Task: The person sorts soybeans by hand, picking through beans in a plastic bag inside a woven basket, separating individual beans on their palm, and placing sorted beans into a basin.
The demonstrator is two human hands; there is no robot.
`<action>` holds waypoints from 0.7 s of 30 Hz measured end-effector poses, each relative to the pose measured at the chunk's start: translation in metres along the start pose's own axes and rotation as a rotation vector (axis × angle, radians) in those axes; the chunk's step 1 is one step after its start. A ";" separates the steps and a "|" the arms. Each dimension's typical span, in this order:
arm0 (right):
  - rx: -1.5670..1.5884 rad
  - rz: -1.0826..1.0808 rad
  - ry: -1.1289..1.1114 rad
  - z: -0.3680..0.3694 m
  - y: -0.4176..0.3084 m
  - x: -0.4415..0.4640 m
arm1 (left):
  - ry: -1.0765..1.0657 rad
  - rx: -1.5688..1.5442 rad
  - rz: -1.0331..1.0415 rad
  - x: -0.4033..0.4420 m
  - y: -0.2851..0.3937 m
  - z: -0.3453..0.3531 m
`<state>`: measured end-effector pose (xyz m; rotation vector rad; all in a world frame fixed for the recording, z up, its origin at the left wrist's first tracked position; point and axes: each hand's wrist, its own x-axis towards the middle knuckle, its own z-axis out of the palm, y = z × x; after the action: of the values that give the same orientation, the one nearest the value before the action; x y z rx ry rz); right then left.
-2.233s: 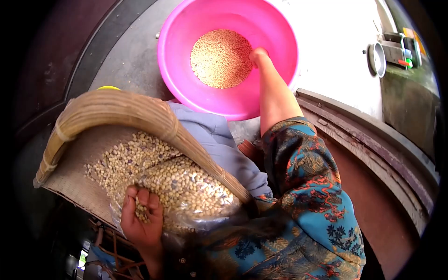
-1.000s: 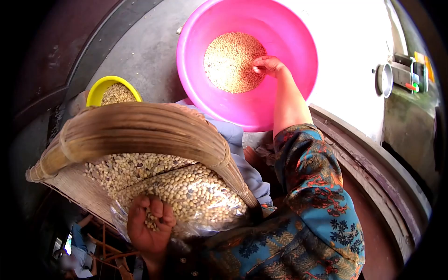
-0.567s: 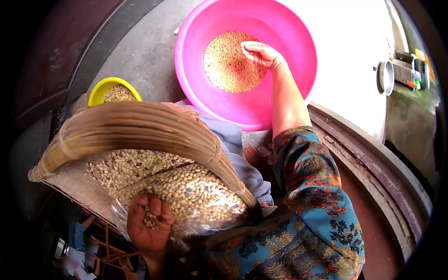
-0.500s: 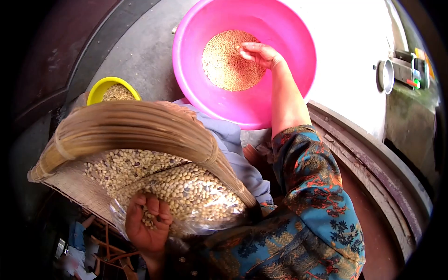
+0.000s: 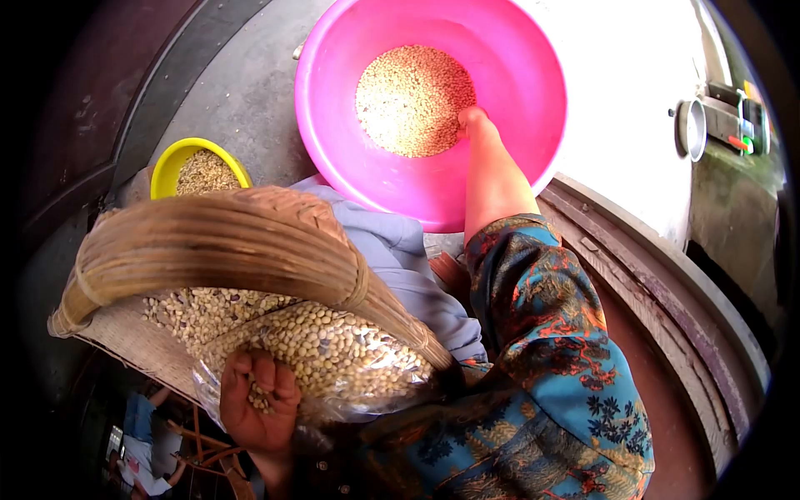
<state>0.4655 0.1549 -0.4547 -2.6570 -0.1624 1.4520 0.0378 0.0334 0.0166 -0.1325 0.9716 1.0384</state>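
Note:
My left hand is palm up with its fingers curled, and a few soybeans show between the thumb and fingers. It is at the edge of a clear plastic bag in a woven basket tray on my lap. Pale soybeans with some dark ones lie in this tray. Farther forward, my right hand reaches into a large pink basin, beside the pile of soybeans at its bottom. The fingers of that hand are turned away and hidden.
A yellow bowl of mottled beans or bits stands on the grey floor beyond the tray. The tray's thick bundled rim arches up in front. A metal pan sits at far right. Another person shows at lower left.
My right hand has moved down to the near right edge of the basin's beans and its fingers have turned out of sight. My left hand has shifted slightly, still curled.

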 end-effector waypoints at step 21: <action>0.460 -0.018 -0.524 0.012 -0.042 -0.037 | -0.143 -0.011 -0.038 0.006 0.002 0.003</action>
<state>0.4340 0.1912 -0.4246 -1.8804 0.0982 1.8779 0.0387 0.0394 0.0147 -0.0836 0.8310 1.0046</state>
